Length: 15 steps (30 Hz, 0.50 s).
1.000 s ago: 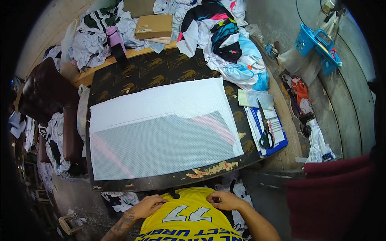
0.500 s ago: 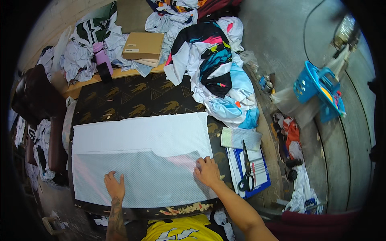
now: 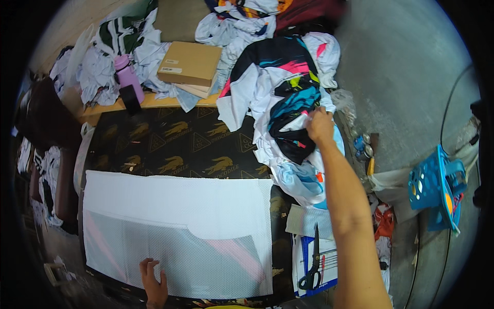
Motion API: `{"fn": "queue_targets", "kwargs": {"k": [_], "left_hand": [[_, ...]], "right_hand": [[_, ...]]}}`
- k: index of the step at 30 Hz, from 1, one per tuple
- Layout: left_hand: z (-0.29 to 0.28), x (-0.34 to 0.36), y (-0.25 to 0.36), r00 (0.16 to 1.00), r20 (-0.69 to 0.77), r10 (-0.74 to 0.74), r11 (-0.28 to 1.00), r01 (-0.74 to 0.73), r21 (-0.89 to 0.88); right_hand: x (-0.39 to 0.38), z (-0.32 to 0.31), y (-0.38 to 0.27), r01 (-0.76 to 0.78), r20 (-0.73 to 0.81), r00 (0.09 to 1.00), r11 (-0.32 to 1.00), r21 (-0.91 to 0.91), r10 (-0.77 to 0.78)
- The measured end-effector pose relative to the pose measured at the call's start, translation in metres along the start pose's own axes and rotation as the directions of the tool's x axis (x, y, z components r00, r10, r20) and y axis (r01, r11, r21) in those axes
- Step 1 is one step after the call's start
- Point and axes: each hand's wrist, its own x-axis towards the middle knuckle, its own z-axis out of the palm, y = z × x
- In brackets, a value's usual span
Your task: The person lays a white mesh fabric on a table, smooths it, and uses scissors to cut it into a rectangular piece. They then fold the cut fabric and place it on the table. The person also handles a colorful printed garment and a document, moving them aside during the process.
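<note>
- Left hand: half open, holding nothing, at grey mesh panel along tabletop near edge.
- Right hand: fingers curled at garment pile, tabletop far right corner; grip indeterminable.

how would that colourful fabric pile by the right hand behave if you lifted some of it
The fabric pile would probably hang limp, since it slumps in loose folds. Neighbouring pieces may drag along, as its black, white and blue parts overlap near the right hand. Rolling seems unlikely given its flattened, irregular heap.
</note>
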Motion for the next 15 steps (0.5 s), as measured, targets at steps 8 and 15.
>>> {"fn": "queue_targets", "kwargs": {"k": [8, 15], "left_hand": [[-0.082, 0.116, 0.088, 0.905, -0.207, 0.372, 0.883, -0.414, -0.221], [-0.228, 0.198, 0.326, 0.422, -0.387, 0.820, 0.184, -0.834, -0.520]], "right_hand": [[0.046, -0.217, -0.099, 0.606, -0.564, 0.748, 0.707, 0.366, -0.350], [-0.050, -0.449, -0.267, 0.697, -0.510, 0.717, 0.467, 0.545, -0.475]]}}
